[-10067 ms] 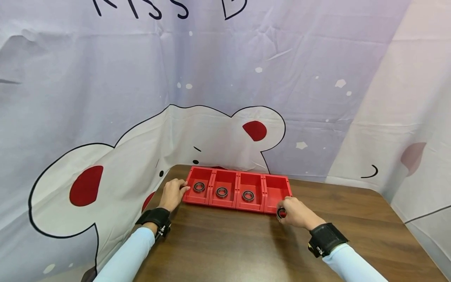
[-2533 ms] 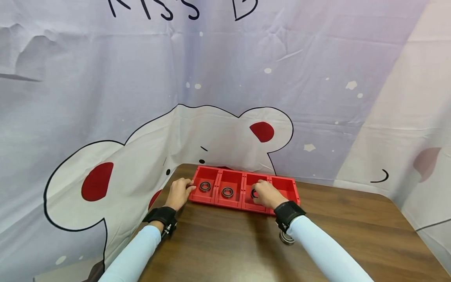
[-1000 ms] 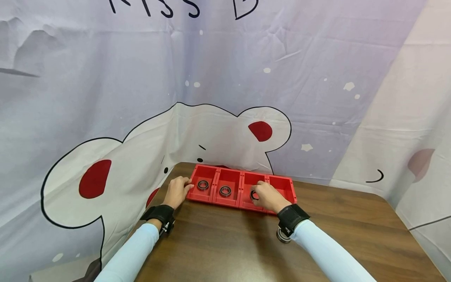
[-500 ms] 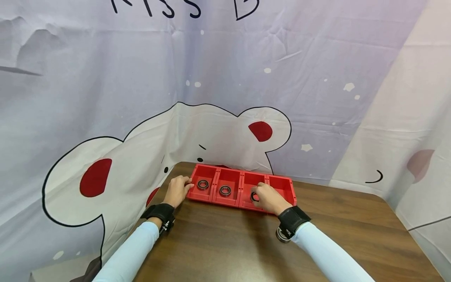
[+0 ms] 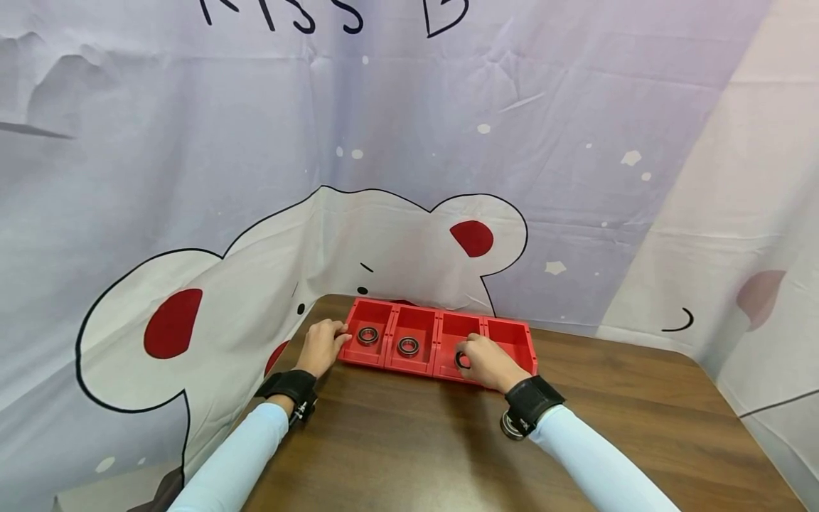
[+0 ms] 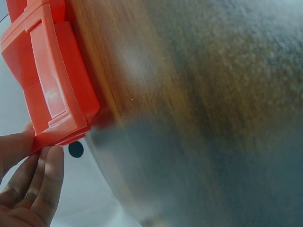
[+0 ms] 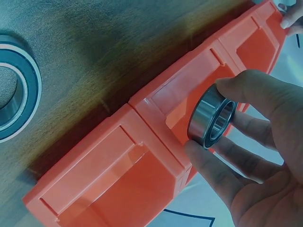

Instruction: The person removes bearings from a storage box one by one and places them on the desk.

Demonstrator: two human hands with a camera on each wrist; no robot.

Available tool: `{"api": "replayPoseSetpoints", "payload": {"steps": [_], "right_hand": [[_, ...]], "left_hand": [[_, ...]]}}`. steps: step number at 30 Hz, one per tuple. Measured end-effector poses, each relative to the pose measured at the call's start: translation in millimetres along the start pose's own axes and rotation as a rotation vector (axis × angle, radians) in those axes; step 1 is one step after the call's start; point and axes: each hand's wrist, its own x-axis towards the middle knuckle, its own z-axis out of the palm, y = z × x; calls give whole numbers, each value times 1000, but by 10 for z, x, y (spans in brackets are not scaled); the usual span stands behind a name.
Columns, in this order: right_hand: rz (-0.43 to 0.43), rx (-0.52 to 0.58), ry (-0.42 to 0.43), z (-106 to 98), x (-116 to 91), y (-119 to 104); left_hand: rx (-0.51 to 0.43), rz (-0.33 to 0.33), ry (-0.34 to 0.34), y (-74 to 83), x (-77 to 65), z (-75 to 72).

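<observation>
A row of joined red parts bins (image 5: pixel 416 370) stands at the back of the table. My left hand (image 5: pixel 322 348) grips the row's left end; in the left wrist view the thumb (image 6: pixel 16 147) lies at the rim and the fingers (image 6: pixel 47 182) are against the outside. My right hand (image 5: pixel 489 361) pinches a ball bearing (image 7: pixel 210 116) between thumb and fingers, tilted, at the third bin from the left. One bearing (image 5: pixel 367 336) lies flat in the leftmost bin and another (image 5: pixel 408 347) in the second. The rightmost bin (image 5: pixel 512 338), partly behind the hand, shows no bearing.
Another ball bearing (image 5: pixel 512 427) lies on the wooden table (image 5: pixel 409 441) in front of the bins, partly hidden by the right wrist strap. A printed cloth (image 5: pixel 397 142) hangs right behind the table.
Ten seconds ago my right hand held a bearing by the rightmost bin; later one lay on the table and the hand was at the third bin's bearing. Little has moved in the last second.
</observation>
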Motion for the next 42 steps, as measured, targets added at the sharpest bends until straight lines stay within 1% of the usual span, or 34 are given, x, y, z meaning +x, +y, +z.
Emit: {"api": "replayPoseSetpoints", "payload": {"steps": [4, 11, 16, 24, 34, 42], "right_hand": [[-11, 8, -6, 3, -2, -8], [-15, 11, -3, -6, -2, -19], [-16, 14, -8, -19, -20, -35], [36, 32, -35, -27, -55, -52], [89, 29, -68, -22, -93, -68], [56, 27, -67, -9, -138, -90]], "left_hand": [[2, -1, 2, -6, 2, 1], [3, 23, 6, -20, 14, -2], [3, 10, 0, -9, 13, -2], [-1, 18, 2, -10, 17, 8], [8, 19, 14, -15, 10, 11], [-4, 13, 6, -3, 7, 2]]}}
